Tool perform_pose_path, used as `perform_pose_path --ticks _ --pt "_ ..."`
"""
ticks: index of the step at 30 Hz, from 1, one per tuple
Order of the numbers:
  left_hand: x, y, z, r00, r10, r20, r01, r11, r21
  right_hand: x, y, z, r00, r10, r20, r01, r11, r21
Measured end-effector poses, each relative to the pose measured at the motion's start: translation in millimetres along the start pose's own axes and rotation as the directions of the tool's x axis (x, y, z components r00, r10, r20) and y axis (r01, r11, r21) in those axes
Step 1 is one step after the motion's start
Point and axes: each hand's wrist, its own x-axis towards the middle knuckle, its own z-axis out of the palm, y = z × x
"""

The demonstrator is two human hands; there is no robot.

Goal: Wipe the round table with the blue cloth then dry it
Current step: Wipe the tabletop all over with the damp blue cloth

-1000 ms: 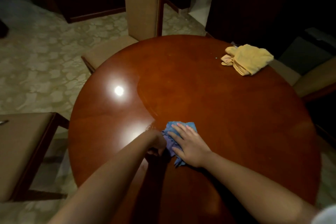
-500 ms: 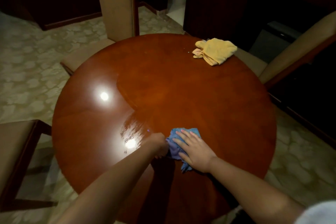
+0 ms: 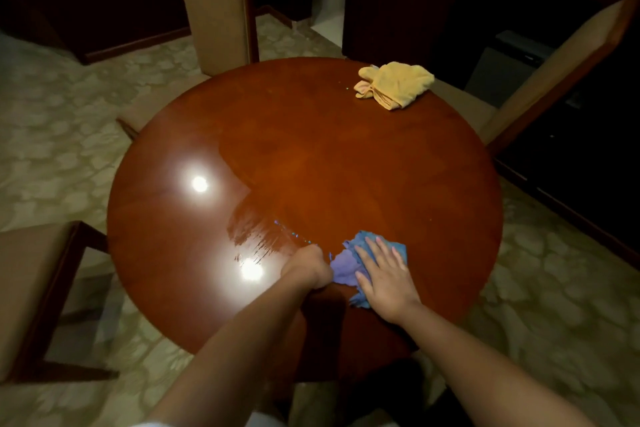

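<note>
Blue cloth (image 3: 349, 265): bunched, lower centre of frame, flat on the tabletop (image 3: 346, 163) near its lower edge.
Right hand (image 3: 384, 279): laid over the cloth, fingers straight and spread, palm pressing down; no pinch, likely so the whole pad of cloth stays in contact while wiping.
Left hand (image 3: 306, 267): just left of the cloth, touching its edge; fingers curled under, knuckles up. Grip appears closed on the cloth's left edge, though fingertips hidden, so cannot tell for certain. Probably anchoring or gathering the loose side.
Wet patch (image 3: 258, 230): streaked sheen left of centre, above the left hand, under two lamp reflections; marks ground already covered.
Yellow cloth (image 3: 394, 84): crumpled, upper right of the tabletop near the rim, well apart from both hands; presumably parked there for the drying stage.
Chairs: one at upper centre (image 3: 216, 7), one upper right, one at left edge of frame.
Stage: wiping under way; most of the surface looks dry and unwiped, drying not yet begun.
</note>
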Motion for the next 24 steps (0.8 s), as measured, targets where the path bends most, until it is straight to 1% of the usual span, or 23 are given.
perform_pose_path --ticks 3,5,8,9,11,13,16,17,19,21,22,24 --pt "1 -4 -2 1.0 0.028 0.008 -0.028 0.999 -0.041 -1 -2 -6 0.998 -0.044 -0.036 0.045 0.999 0.027" --pt "1 -2 -8 0.999 0.049 0.017 -0.047 0.994 -0.099 -6 0 -17 1.0 -0.016 -0.001 0.016 0.995 0.097" --pt "0 6 -19 0.995 0.09 0.04 -0.075 0.958 -0.278 -27 -5 -27 0.996 0.042 -0.078 -0.03 0.988 0.15" --pt "1 9 -22 0.994 0.1 0.049 -0.078 0.94 -0.332 -36 -8 -27 0.998 0.039 -0.047 -0.032 0.988 0.151" --pt "0 17 -27 0.991 0.126 0.056 -0.098 0.931 -0.352 -46 -16 -23 0.998 0.054 0.034 -0.058 0.989 0.135" --pt "-3 28 -32 0.984 0.154 0.085 -0.116 0.931 -0.347 -46 -20 -21 0.994 0.101 0.032 -0.105 0.981 0.165" --pt "-7 38 -41 0.981 0.172 0.094 -0.125 0.917 -0.378 -37 -20 -32 0.975 0.204 -0.082 -0.159 0.911 0.38" --pt "-8 41 -45 0.982 0.167 0.092 -0.116 0.907 -0.404 -34 -17 -39 0.964 0.249 -0.098 -0.18 0.876 0.448" --pt "-13 47 -52 0.985 0.158 0.07 -0.11 0.886 -0.45 -29 -9 -57 0.947 0.306 -0.096 -0.213 0.824 0.524" --pt "-19 53 -57 0.985 0.167 0.041 -0.127 0.868 -0.479 -25 1 -72 0.954 0.288 -0.08 -0.208 0.834 0.511" --pt "-22 55 -58 0.985 0.172 0.032 -0.136 0.865 -0.483 -24 4 -77 0.969 0.24 -0.05 -0.192 0.868 0.458" --pt "-25 58 -57 0.983 0.177 0.038 -0.14 0.876 -0.462 -25 4 -78 0.985 0.159 0.061 -0.17 0.942 0.289"
